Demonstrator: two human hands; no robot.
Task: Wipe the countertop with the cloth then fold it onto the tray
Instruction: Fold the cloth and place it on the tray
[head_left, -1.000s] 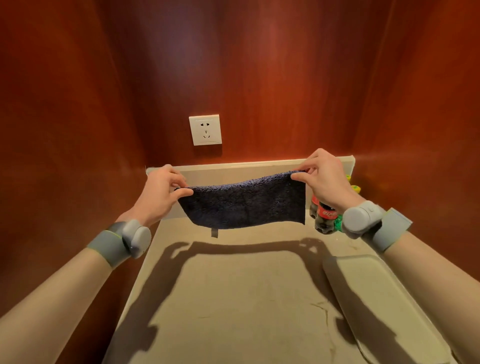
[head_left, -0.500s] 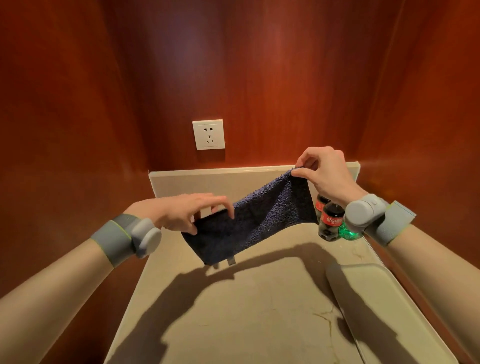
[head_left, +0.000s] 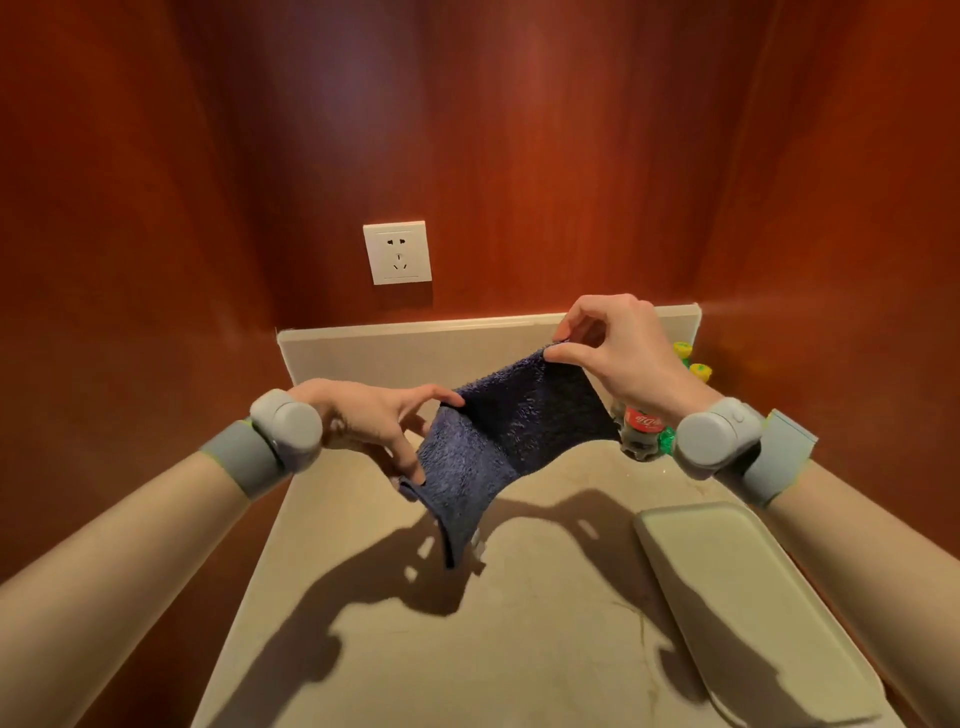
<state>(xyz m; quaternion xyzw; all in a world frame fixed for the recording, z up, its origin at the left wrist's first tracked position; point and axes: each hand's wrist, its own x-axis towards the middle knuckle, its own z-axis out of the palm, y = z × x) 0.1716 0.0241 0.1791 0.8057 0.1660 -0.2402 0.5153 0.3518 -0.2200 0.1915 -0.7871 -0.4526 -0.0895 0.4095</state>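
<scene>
A: Right hand (head_left: 621, 353) up at about one o'clock, thumb and forefinger nipped together on the top corner of the dark blue cloth (head_left: 511, 431). That's a firm pinch, other fingers curled above it.

B: And the left hand (head_left: 371, 415) at nine o'clock from the cloth, lower down. Fingers reaching out long, forefinger touching the upper edge, thumb down at the left edge, so it's a loose pinch on that side of the fabric.

A: The cloth itself hangs in the air between them, slanting from the high right corner down to the left, with a tail drooping towards six o'clock. It's clear of the countertop (head_left: 519, 649), with its shadow lying on the surface below.

B: Grey bands on both wrists. Out at four o'clock, the pale tray (head_left: 753, 603) lies on the countertop by the right edge, well apart from the cloth.

A: Behind the right wrist, a cola bottle (head_left: 641, 431) with a red label, partly hidden. Yellow-capped bottles (head_left: 693, 364) in the far corner.

B: White wall socket (head_left: 397, 253) at twelve o'clock on the red wood panelling.
</scene>
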